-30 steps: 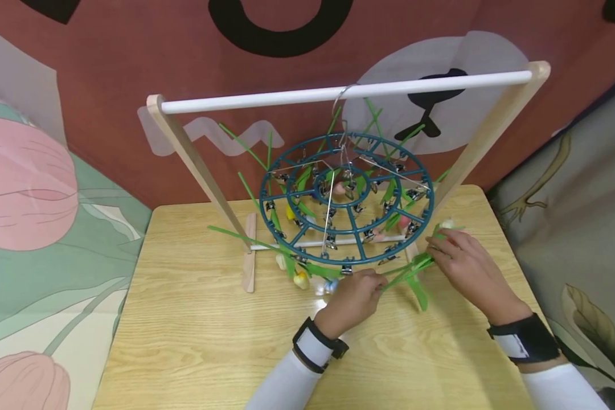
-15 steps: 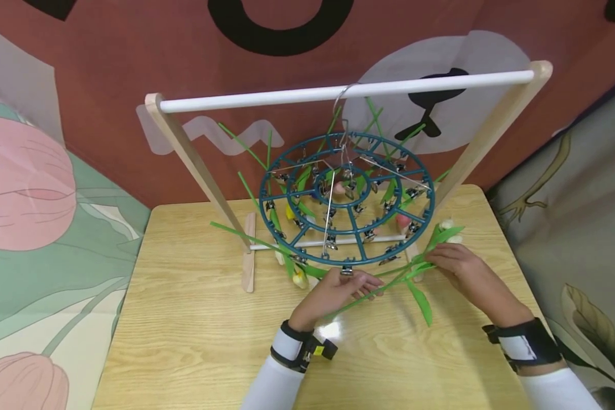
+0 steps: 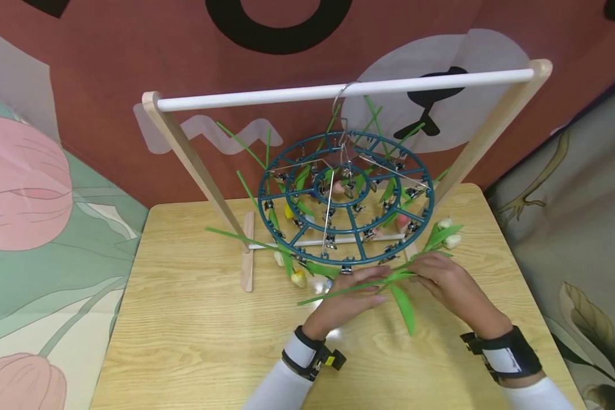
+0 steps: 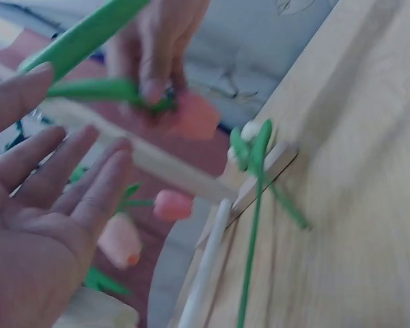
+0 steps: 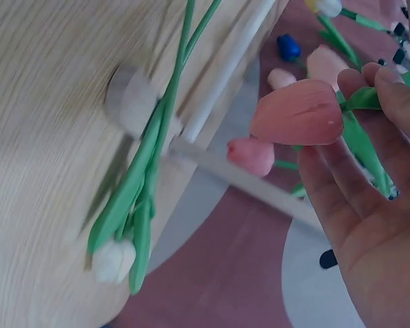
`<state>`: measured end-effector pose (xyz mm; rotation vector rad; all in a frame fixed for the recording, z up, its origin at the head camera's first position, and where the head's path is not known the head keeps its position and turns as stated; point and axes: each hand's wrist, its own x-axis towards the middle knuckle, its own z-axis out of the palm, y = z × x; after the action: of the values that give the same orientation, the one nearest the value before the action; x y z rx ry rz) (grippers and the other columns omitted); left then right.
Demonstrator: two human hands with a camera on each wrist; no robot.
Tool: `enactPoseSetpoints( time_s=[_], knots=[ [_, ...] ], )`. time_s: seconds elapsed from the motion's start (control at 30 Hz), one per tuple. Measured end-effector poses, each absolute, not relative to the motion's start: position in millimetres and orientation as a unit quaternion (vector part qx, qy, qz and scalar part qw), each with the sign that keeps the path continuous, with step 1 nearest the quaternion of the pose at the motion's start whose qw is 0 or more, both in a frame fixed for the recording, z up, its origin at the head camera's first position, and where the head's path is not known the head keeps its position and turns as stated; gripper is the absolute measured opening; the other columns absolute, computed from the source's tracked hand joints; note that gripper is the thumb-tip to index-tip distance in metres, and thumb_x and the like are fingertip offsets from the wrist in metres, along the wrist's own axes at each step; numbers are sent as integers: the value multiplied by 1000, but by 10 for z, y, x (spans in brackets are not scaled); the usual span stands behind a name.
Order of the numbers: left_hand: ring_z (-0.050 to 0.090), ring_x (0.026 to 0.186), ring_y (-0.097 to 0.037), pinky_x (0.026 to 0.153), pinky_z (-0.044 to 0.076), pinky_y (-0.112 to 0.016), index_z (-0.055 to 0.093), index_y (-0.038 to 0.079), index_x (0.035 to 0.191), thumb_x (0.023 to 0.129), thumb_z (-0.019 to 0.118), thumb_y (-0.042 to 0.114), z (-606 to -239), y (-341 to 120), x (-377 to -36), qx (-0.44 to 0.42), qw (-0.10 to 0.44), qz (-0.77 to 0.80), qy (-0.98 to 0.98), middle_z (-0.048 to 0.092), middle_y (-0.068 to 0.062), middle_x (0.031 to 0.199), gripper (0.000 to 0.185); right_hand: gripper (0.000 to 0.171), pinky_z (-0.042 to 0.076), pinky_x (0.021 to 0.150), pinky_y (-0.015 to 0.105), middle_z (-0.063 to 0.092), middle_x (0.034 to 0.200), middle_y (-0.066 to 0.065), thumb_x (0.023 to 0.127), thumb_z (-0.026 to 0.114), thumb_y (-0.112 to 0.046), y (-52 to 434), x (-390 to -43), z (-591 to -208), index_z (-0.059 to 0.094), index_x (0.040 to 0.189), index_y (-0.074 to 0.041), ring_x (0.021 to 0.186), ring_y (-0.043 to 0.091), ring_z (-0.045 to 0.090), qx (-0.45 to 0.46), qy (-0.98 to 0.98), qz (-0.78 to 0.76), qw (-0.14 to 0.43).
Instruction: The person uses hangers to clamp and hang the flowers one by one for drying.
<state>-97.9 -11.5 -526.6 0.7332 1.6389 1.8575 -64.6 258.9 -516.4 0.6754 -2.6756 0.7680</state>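
My right hand point(image 3: 448, 285) pinches a pink tulip point(image 5: 297, 113) just below its bloom, between thumb and finger. In the head view this bloom is hidden by the hand; the green stem runs left across my left hand, and a long leaf point(image 3: 404, 310) hangs down. My left hand point(image 3: 343, 302) has its fingers extended near the stem, below the hanger's front edge; the left wrist view shows its palm point(image 4: 37, 253). White tulips point(image 3: 452, 241) lie on the table to the right. A round blue-green clip hanger point(image 3: 359, 242) carries several tulips hanging bloom down.
A wooden stand with a white top rail point(image 3: 266, 101) bears the hanger by its hook. The stand's right post point(image 3: 492, 131) and lower bar point(image 5: 225, 75) are close to the hands. A yellow tulip point(image 3: 299, 278) hangs at the front left. Printed cloth point(image 3: 107, 142) covers the wall behind.
My left hand has uncurled from the stems. My right hand has moved left and toward me with the pink tulip, away from the white tulips, which now show more fully.
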Motion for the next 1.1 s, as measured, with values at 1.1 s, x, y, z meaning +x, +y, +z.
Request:
enactPoseSetpoints(
  time_s=[1.1],
  knots=[
    [75, 106, -22, 82, 63, -24, 67, -6, 129, 101, 67, 12, -5361, 17, -844, 180, 87, 710, 675, 70, -20, 130, 33, 37, 63, 72, 44, 72, 108, 14, 89, 48, 11, 2236, -452, -4717, 69, 117, 0, 98, 30, 71, 238, -932, 195, 191]
  ],
)
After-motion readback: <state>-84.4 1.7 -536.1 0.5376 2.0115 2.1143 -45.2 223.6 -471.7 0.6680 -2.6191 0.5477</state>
